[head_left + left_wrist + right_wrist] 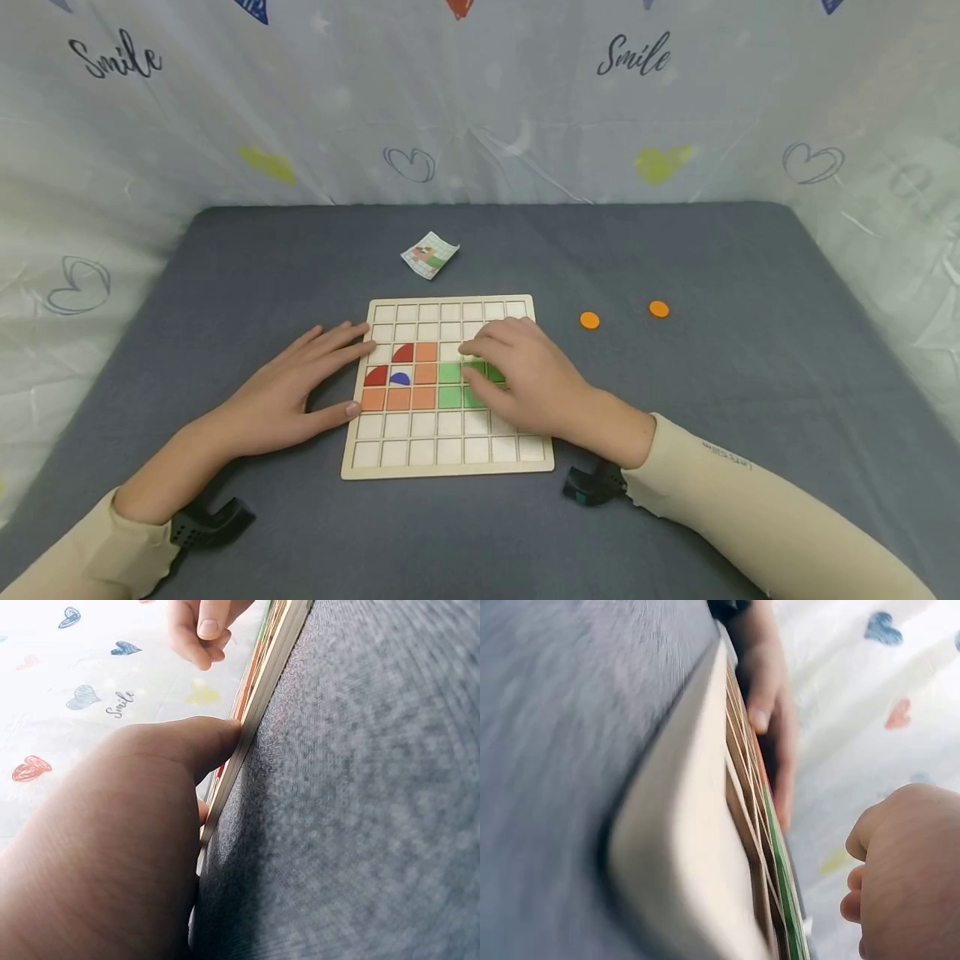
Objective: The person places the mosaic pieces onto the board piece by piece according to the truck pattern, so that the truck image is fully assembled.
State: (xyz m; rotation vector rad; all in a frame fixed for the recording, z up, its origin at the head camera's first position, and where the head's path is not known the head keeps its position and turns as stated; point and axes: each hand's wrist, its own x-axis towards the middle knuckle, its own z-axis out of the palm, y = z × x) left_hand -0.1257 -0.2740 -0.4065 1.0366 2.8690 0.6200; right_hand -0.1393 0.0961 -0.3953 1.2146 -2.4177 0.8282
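A pale wooden grid board (447, 473) lies flat in the middle of the table. Seated in its cells are red quarter-round tiles (377, 377), orange square tiles (425, 374), light and dark green tiles (450, 397) and a small blue half-round tile (400, 379). My left hand (300, 387) rests at the board's left edge, fingers stretched out and the thumb (221, 739) touching the rim. Over the right part of the board hovers my right hand (525, 375), its fingers loosely bent, with nothing visible between them. It covers some of the green tiles.
Behind the board lies a small pattern card (431, 256) with a coloured grid. Two orange discs (589, 320) sit on the grey tablecloth (712, 375) to the right. A printed white curtain (480, 100) hangs beyond the table's far edge.
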